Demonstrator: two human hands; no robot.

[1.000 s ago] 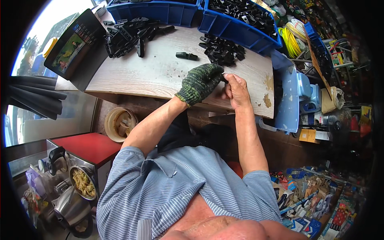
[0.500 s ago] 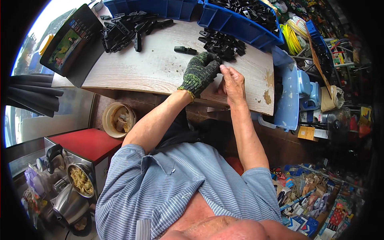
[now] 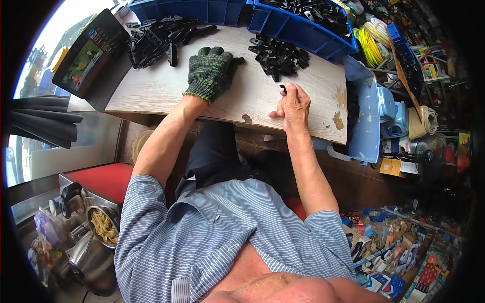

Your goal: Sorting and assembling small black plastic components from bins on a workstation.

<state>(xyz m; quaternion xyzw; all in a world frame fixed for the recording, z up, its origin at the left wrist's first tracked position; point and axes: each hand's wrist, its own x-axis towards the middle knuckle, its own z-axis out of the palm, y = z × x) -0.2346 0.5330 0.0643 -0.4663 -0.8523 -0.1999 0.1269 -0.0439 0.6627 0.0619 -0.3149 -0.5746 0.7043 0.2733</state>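
Note:
My left hand, in a dark green knitted glove, is over the middle of the table with its fingers curled. A long black plastic part sticks out at its thumb side; the glove hides the rest of it. My bare right hand is near the front edge, pinching a small black plastic piece between thumb and fingertips. Just beyond it lies a heap of small black pieces. Longer black parts are piled at the far left of the table.
Along the table's back stand a blue bin full of black pieces and a second blue bin. A tablet screen leans at the left. Beside the table's right end is a pale blue tub. A bucket stands below.
My left hand has moved left, away from my right hand, to where the single long black part was lying. My right hand has drawn slightly nearer, and its small black piece now shows.

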